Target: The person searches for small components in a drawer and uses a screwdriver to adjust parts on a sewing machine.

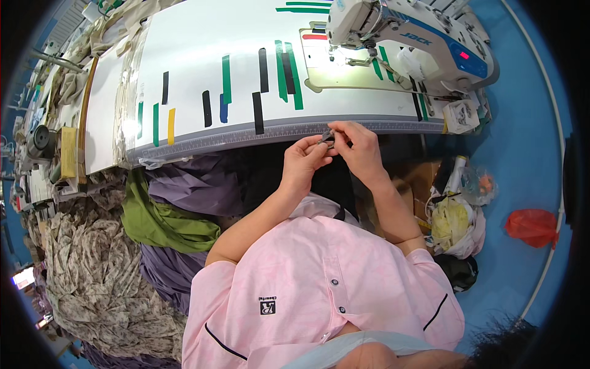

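Observation:
Just in front of the table's near edge, my two hands meet over a small dark metallic piece (327, 136). Its kind is too small to make out. My left hand (300, 165) pinches it from the left between thumb and fingertips. From the right, my right hand (361, 151) has its thumb and forefinger closed on the same piece. Beyond my hands stands a white and blue sewing machine (412, 44), its lamp lit over the needle plate. A grey ruler strip (246, 134) runs along the white tabletop (190, 49) edge.
Strips of green, black, yellow and blue tape mark the tabletop. Purple cloth (196, 184), green cloth (163, 218) and patterned fabric (92, 270) are heaped at my left. Plastic bags (455, 224) sit at my right, and a red bag (532, 227) lies on the blue floor (522, 135).

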The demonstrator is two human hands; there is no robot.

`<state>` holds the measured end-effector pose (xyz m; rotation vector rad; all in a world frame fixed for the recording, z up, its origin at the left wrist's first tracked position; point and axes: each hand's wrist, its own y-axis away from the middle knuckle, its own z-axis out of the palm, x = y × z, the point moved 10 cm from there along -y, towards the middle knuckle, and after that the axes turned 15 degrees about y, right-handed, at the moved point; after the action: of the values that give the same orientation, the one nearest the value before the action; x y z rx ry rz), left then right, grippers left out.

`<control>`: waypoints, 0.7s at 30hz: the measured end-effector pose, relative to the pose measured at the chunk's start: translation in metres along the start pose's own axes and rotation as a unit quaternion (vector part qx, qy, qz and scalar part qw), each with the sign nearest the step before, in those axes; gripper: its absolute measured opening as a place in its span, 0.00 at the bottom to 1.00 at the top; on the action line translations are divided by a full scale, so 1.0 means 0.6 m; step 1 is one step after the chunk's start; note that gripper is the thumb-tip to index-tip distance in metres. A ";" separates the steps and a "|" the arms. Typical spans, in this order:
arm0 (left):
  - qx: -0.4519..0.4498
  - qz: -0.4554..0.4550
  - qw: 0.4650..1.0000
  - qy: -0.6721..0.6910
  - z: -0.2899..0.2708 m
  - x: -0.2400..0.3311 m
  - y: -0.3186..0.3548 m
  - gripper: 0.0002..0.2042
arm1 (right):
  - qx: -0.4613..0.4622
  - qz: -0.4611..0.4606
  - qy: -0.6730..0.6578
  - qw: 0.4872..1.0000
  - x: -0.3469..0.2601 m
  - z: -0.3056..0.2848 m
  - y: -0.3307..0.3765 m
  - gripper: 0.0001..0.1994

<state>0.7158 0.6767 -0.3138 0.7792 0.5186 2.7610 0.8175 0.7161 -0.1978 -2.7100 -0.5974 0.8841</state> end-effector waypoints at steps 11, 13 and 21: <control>-0.011 -0.010 1.000 0.017 0.022 -0.007 -0.005 0.14 | 0.054 0.037 -0.024 0.998 0.026 -0.010 0.004 0.04; -0.015 -0.010 1.000 0.018 0.026 -0.006 -0.006 0.14 | 0.067 0.033 -0.028 0.997 0.023 -0.016 0.004 0.04; -0.001 -0.014 1.000 0.024 0.032 -0.003 -0.005 0.12 | -0.045 0.183 -0.407 0.894 0.126 0.065 0.019 0.06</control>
<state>0.7283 0.6839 -0.3005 0.7013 0.5325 2.7596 0.8531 0.7434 -0.2710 -2.4682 -0.2410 2.1733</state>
